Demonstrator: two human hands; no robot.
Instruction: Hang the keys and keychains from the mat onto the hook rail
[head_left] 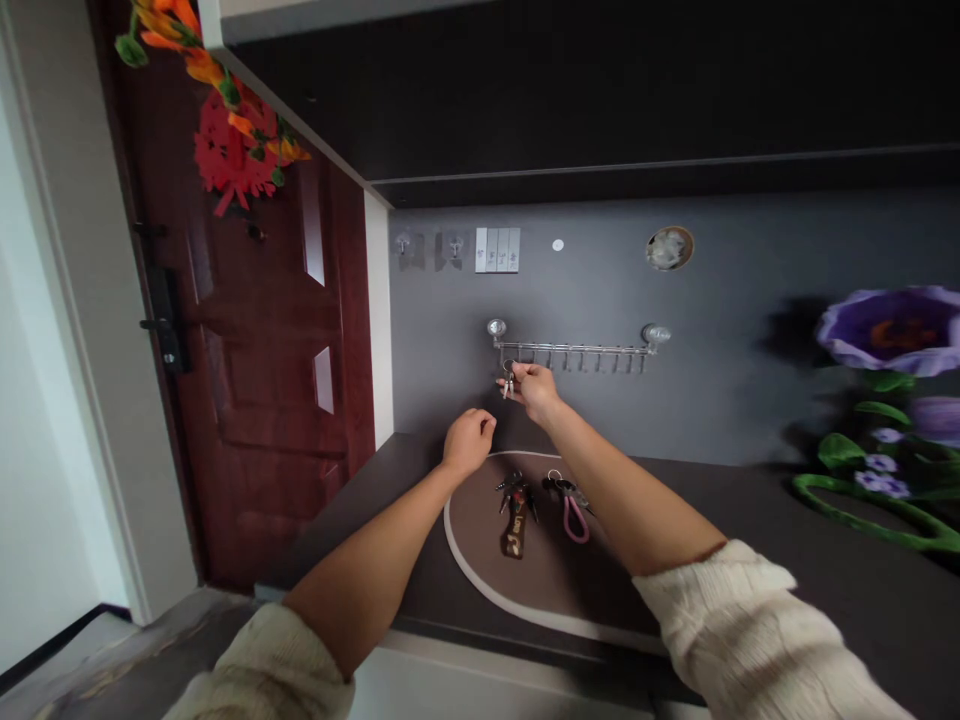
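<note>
Pinching the ring of keys (509, 383) under the left end of the hook rail (592, 349), the right hand (535, 389) is nearer; keys hang lengthwise downward. The left hand (468, 442), curled, is lower.

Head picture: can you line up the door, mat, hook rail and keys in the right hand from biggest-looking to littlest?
1. Door
2. Mat
3. Hook rail
4. Keys in the right hand

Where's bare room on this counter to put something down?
Bare counter shows between the right forearm and the purple flower. The front of the brown mat, between the tagged keys and its pale rim, is also free. Mid-mat is crowded, with those and the pink-looped keys side by side.
</note>
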